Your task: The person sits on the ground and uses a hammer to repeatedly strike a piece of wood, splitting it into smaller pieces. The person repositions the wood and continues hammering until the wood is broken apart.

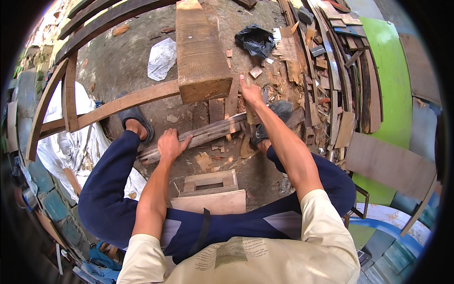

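A weathered, split wooden plank (208, 133) lies slantwise between my feet. My left hand (171, 144) holds it down near its left end, fingers over the wood and thumb stretched along it. My right hand (250, 93) is closed above the plank's right part, around a slim wooden-handled tool (250, 116). That tool's handle runs down beside the plank; its working end I cannot make out clearly. Right beyond the plank stands a thick squared timber beam (198, 52), its cut end toward me.
A small wooden frame (209, 183) lies near my lap. Scrap boards (326, 71) are piled on the right, beside a green panel (385, 71). A black plastic bag (255, 40) and a white bag (162, 58) lie beyond. A slatted wooden structure (109, 106) spans the left.
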